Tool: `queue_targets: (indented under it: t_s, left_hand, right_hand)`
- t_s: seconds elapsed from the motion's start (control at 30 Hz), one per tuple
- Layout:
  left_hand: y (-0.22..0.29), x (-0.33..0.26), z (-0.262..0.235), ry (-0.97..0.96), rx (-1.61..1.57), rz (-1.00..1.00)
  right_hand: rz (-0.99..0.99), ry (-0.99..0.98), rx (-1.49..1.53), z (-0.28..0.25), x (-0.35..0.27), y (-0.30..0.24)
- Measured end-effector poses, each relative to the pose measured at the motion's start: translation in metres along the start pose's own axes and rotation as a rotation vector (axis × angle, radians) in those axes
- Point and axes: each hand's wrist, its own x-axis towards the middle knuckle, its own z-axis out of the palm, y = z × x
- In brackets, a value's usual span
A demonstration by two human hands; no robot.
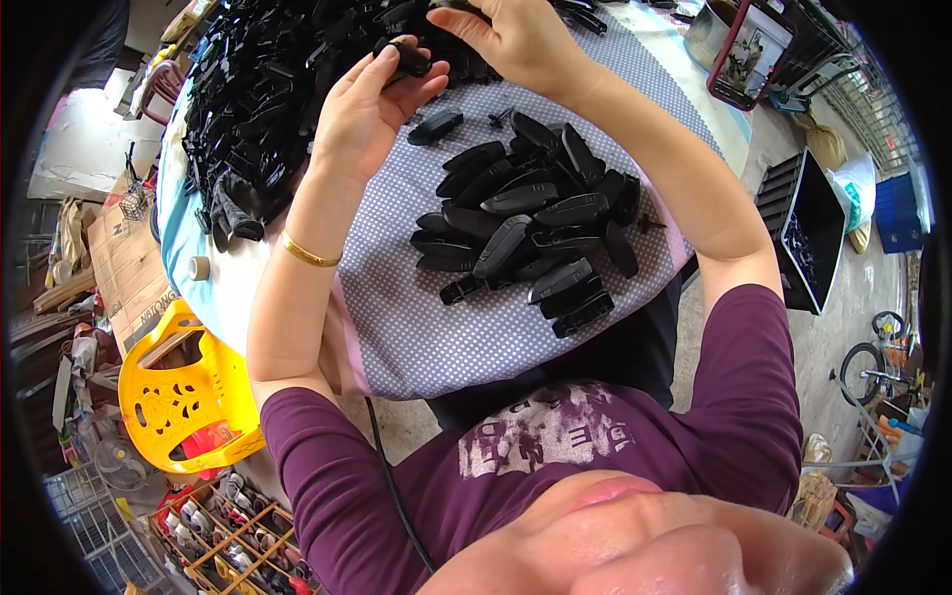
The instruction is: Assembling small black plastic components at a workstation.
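Observation:
My left hand [369,111] is above the far part of the table, its fingers closed round a small black plastic piece [413,61]. To its right, my right hand [526,42] reaches to the top edge of the view, thumb and fingers pinched on something dark that is partly cut off there. Below both hands, a loose pile of long, rounded black plastic pieces [521,198] lies on a grey dotted cloth [397,327]. One single black piece [436,127] lies apart from it, near my left wrist. A much larger heap of black parts [248,109] covers the far left.
A roll of tape [199,269] lies at the table's left edge, with a yellow plastic chair [226,397] beside it. At the far right stands a phone [752,52] next to a metal pot [706,38]. A black crate [828,213] is on the floor to the right.

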Motion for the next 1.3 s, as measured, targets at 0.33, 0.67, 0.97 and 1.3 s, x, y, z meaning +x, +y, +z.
queue_targets:
  t_s: [0.33,0.67,0.97,1.3]
  left_hand:
    - [-0.005,-0.003,-0.003,-0.085,0.146,0.220]
    - [-0.006,-0.001,0.000,0.075,0.217,0.288]
    - [0.003,-0.010,0.008,0.063,0.100,0.241]
    - [0.014,-0.012,0.009,-0.114,0.251,0.367]
  right_hand:
    - [0.175,-0.103,0.274,0.007,-0.004,-0.009]
    - [-0.174,0.031,-0.195,0.018,-0.012,0.003]
    - [-0.108,0.032,-0.362,0.023,-0.015,-0.003]
    - [0.027,-0.218,-0.104,0.015,-0.017,-0.010]
